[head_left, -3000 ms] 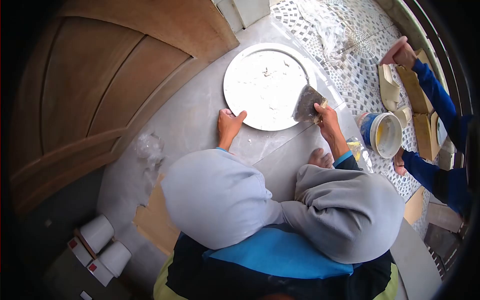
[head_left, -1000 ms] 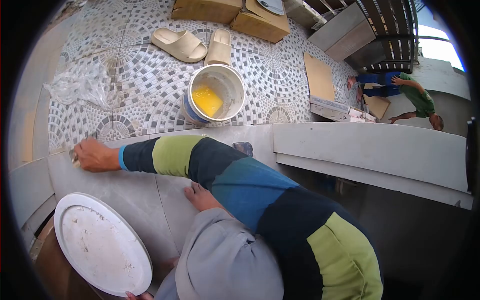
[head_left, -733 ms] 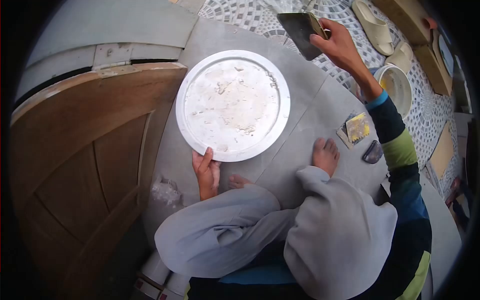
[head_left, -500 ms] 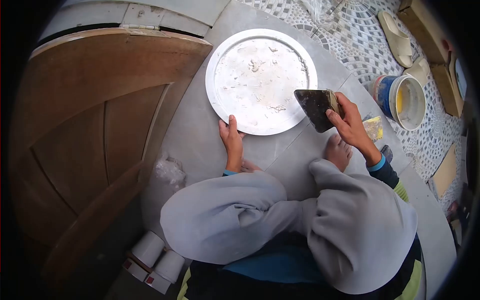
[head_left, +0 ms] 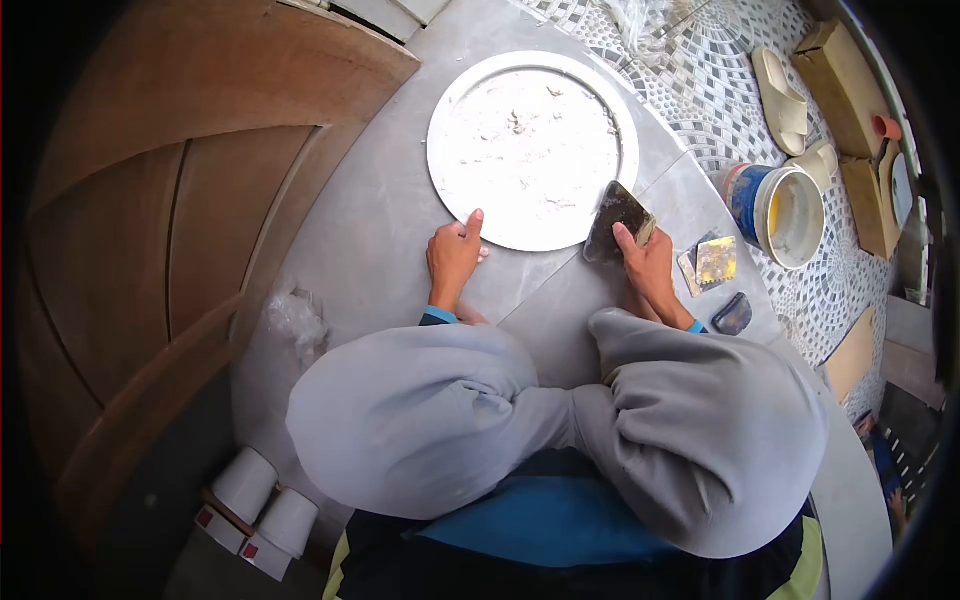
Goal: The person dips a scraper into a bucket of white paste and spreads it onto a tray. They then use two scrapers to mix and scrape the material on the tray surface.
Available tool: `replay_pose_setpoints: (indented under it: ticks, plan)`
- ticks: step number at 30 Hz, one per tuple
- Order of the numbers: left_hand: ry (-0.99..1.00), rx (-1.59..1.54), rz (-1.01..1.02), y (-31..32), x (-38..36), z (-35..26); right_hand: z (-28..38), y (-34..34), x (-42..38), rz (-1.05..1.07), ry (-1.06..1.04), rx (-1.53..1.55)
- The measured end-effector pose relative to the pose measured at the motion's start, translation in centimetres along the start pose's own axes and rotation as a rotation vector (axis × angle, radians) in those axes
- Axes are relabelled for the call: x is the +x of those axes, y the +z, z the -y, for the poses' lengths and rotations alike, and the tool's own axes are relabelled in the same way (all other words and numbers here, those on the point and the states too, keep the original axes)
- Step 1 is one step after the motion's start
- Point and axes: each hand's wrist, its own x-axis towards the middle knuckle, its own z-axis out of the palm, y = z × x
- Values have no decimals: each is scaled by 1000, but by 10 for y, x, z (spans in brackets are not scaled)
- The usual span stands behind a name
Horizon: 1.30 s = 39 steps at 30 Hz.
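A round white tray (head_left: 455,110) crusted with dried plaster lies on the grey floor tile in front of my knees. My left hand (head_left: 453,255) grips its near rim. My right hand (head_left: 650,262) holds a wide scraper (head_left: 613,218) by the handle. The scraper's dark blade rests tilted at the tray's lower right edge. My knees in grey trousers (head_left: 440,420) fill the lower part of the head view.
A wooden door (head_left: 150,200) stands to the left. A blue and white bucket (head_left: 778,212) with a yellow sponge, a small yellow scouring pad (head_left: 716,260) and a dark scraper (head_left: 733,313) lie to the right. Beige sandals (head_left: 780,92), cardboard boxes (head_left: 845,75) and white cups (head_left: 265,505) are nearby.
My right hand reached out to the patterned floor, then came back with the scraper, and now sets the blade down at the tray's edge. My left hand stays on the rim.
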Motion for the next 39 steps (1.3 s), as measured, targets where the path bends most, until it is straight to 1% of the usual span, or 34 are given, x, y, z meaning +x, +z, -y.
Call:
replay_pose_setpoints:
  ticks: [1, 2, 3, 5, 7, 8, 9, 11, 13, 15, 16, 18, 19, 21, 22, 23, 26, 27, 29, 30, 31, 33, 34, 35, 36, 37, 38, 39]
  plan:
    - [-33, -72, 27, 4, 0, 3, 3, 18, -14, -55, -61, 11]
    - [-33, -76, 28, 0, -4, -5, 7, 31, -19, -51, -46, -80]
    - [-37, -76, 31, 2, -2, -1, 7, 45, -18, 21, -22, -142]
    - [-15, -140, 76, 1, 1, 3, 10, 54, -11, 69, -34, -169]
    - [-45, -194, 85, 2, 1, 5, 27, 43, -15, -10, 1, -47]
    - [-66, -250, 99, 2, 2, 5, 12, 41, -17, -44, -14, -38]
    - [-68, -250, 94, 2, 3, 6, 14, 46, -16, -40, -16, -35]
    - [-85, -292, 108, 0, -2, -2, 17, 60, -20, 24, -89, -193]
    - [-81, -324, 126, 5, 3, 6, 22, 86, -7, -80, -383, -101]
    - [-79, -366, 123, 7, 4, 8, 21, 78, -9, 72, -148, -202]
    - [-83, -383, 143, 8, 5, 11, 20, 77, -14, 73, -151, -195]
    - [-83, -401, 155, 6, 8, 14, 23, 77, -18, -30, -223, 16]
    - [-84, -402, 145, 7, 7, 14, 26, 81, -17, -32, -221, 14]
    - [-76, -404, 153, 12, 7, 15, 30, 93, -6, 65, -224, -168]
    - [-83, -412, 180, 11, 9, 17, 32, 97, 1, 90, -238, -212]
    - [-90, -421, 198, 8, 11, 17, 35, 91, 3, 95, -248, -216]
    - [-82, -453, 220, -2, 3, 6, 37, 62, 3, 55, -138, -114]
    - [-72, -472, 226, -2, 0, 5, 35, 54, -1, 92, -84, -84]
    - [-64, -456, 234, 1, -1, 5, 6, 64, -9, 95, -177, -92]
    - [-73, -465, 231, 8, 3, 15, 20, 69, -9, 131, -213, -204]
    - [-82, -478, 223, 9, 2, 15, 32, 77, -7, 183, -142, -201]
    - [-78, -474, 248, 7, 0, 12, 39, 79, 1, 171, -179, -103]
    - [-69, -415, 280, 3, -5, 9, 47, 63, 4, 240, -134, -150]
    - [-63, -351, 312, -1, -9, 9, 46, 47, 8, 191, -124, -105]
    - [16, -133, 216, -1, -6, 15, 31, 29, 16, 158, -133, -22]
    - [22, -137, 218, -5, -4, 12, 55, 4, 17, 158, -86, -6]
    - [100, -148, -36, -10, -4, 7, 59, -17, 24, 134, -51, -39]
    - [173, -156, -284, -12, -4, 6, 43, -36, 38, 91, -58, -117]
